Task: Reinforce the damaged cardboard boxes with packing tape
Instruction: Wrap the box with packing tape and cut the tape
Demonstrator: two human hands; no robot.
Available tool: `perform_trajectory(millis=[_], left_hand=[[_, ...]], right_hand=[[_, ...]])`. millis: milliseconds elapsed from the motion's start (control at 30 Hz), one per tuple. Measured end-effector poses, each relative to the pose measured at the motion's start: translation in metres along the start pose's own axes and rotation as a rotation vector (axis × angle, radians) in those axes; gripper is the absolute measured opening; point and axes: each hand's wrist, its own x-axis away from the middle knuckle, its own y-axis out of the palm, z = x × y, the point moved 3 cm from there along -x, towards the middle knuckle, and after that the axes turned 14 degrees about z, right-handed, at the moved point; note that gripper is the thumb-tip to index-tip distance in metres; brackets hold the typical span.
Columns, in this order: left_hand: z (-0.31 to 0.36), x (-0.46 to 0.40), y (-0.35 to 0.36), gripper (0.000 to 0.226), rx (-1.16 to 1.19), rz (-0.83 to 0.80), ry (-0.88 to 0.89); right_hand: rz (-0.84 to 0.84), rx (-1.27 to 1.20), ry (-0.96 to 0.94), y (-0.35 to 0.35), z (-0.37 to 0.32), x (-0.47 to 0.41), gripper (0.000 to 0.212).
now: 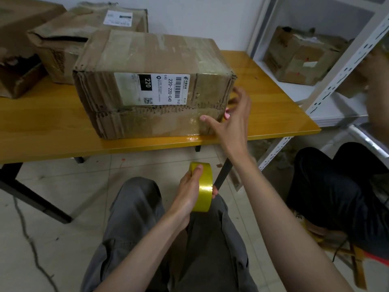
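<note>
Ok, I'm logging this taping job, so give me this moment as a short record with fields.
box in work: labelled cardboard box at the front edge of the yellow table
left hand: grips the yellow tape roll over the lap
right hand: open, thumb on the box's taped lower right corner
other boxes: crushed boxes behind; one on the white shelf

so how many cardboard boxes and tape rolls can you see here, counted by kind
cardboard boxes on the table: 4 (labelled front box, torn box, rear box with label, far-left box)
cardboard boxes on the shelf: 1
yellow tape rolls: 1
total: 6
</note>
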Motion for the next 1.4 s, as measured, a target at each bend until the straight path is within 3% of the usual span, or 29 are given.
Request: perform_trajectory(millis=[33,100,233,433,500,600,767,867,1000,1100,1167,1233,1400], left_hand=[[0.0,0.0,-0.001,0.041,-0.005,-0.005,0.004],[0.001,0.0,-0.001,0.036,0.001,-0.016,0.016],[0.003,-0.001,-0.001,0.034,0.004,-0.03,0.047],[0.007,-0.001,0.005,0.039,-0.01,-0.061,0.1],[0.008,-0.001,0.006,0.042,-0.003,-0.064,0.122],[0.006,-0.003,0.003,0.045,-0.021,-0.055,0.152],[0.012,0.003,-0.003,0.029,-0.014,-0.052,0.245],[0.015,0.003,-0.007,0.025,-0.016,-0.052,0.308],[0.021,-0.007,-0.018,0.031,-0.283,0.044,0.505],[0.043,-0.011,-0.033,0.056,-0.402,0.131,0.675],[0.057,-0.015,-0.039,0.08,-0.611,0.038,0.881],[0.065,-0.02,-0.039,0.089,-0.802,-0.089,1.003],[0.076,-0.018,-0.035,0.081,-0.963,-0.174,1.091]], right_hand=[[-0.028,-0.01,-0.051,0.001,-0.005,-0.009,0.11],[-0.082,-0.021,-0.119,0.002,-0.014,-0.027,0.117],[-0.086,-0.025,-0.159,0.002,-0.019,-0.042,0.098],[-0.171,0.091,-0.138,0.009,0.004,-0.023,0.102],[-0.085,0.073,-0.114,-0.003,0.007,-0.005,0.082],[0.005,-0.059,0.073,-0.026,0.011,0.031,0.03],[-0.292,-0.122,0.552,-0.047,0.015,0.091,0.046],[-0.455,-0.272,0.702,-0.05,0.013,0.115,0.041],[-0.461,-0.496,0.757,-0.05,0.02,0.124,0.046],[-0.445,-0.585,0.767,-0.049,0.023,0.131,0.048],[-0.435,-0.595,0.733,-0.049,0.025,0.136,0.044],[-0.438,-0.585,0.694,-0.049,0.025,0.138,0.038],[-0.463,-0.564,0.666,-0.049,0.021,0.137,0.024]])
